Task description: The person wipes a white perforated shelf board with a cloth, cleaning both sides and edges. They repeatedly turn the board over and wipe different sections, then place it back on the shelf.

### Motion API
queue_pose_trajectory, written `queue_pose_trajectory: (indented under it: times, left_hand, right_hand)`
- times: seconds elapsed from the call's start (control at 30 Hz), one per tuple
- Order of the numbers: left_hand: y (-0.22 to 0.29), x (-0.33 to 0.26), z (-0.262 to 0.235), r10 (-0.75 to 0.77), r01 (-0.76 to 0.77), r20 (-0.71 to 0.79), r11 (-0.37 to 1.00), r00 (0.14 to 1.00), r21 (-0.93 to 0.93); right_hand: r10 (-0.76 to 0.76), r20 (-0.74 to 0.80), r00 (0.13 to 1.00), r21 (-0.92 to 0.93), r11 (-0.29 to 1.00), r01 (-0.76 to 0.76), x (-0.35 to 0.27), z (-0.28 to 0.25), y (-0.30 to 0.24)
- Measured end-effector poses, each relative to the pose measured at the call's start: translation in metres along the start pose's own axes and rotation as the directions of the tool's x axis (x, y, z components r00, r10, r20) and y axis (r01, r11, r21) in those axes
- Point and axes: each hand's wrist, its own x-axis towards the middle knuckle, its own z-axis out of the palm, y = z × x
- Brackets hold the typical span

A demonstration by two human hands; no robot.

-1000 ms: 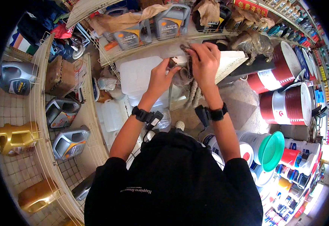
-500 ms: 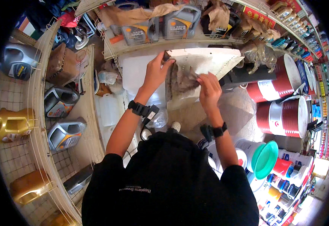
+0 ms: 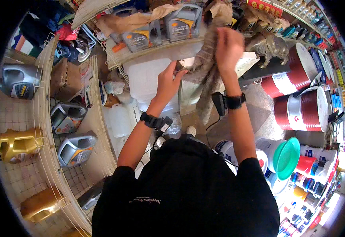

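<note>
Head view looks down on a grey rag (image 3: 204, 75) that hangs in front of the wire shelf (image 3: 148, 51), stretched between both hands. Right hand (image 3: 228, 45) is up near the shelf's front edge, fingers closed around the rag's upper end, so the cloth drapes down below it in a long twisted tail. Left hand (image 3: 167, 81) sits lower and to the left of the rag, below the shelf, with its fingers curled and pinching the cloth's side; how tightly they close cannot be told. Both wrists carry black bands. On the shelf stand grey oil jugs (image 3: 186, 21), partly under crumpled brown paper (image 3: 133, 17). Just below the shelf lies a white plastic container (image 3: 146, 79). To the right of the shelf stand red and white drums (image 3: 298, 83), and below them a green funnel (image 3: 287, 158). Far left of the shelf, a gold jug (image 3: 16, 144) rests on a wire rack (image 3: 42, 118).
</note>
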Motion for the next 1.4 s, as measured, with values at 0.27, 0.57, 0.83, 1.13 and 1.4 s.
queue_pose_trajectory:
  times: [0.27,0.57,0.83,1.13,1.4]
  left_hand:
    - [0.005,-0.01,-0.024,-0.088,0.083,0.076,0.994,0.993,0.067]
    - [0.017,-0.008,-0.016,-0.087,0.1,0.151,0.992,0.985,-0.075]
    - [0.027,-0.009,-0.012,-0.103,0.115,0.197,0.992,0.975,-0.053]
    - [0.028,-0.018,-0.009,-0.073,0.069,0.176,0.997,0.982,0.028]
    - [0.026,-0.014,-0.017,-0.067,0.07,0.211,0.998,0.975,-0.004]
  right_hand:
    - [0.107,0.74,0.664,-0.155,0.988,0.014,-0.008,0.005,-0.028]
    - [-0.268,0.913,0.307,0.369,0.864,-0.342,0.009,-0.04,0.009]
    - [-0.021,0.896,0.443,0.089,0.987,-0.133,0.002,-0.039,-0.008]
    - [-0.358,0.914,0.193,0.404,0.745,-0.531,0.015,-0.039,0.014]
    - [-0.333,0.929,0.162,0.367,0.764,-0.531,0.016,-0.034,0.01]
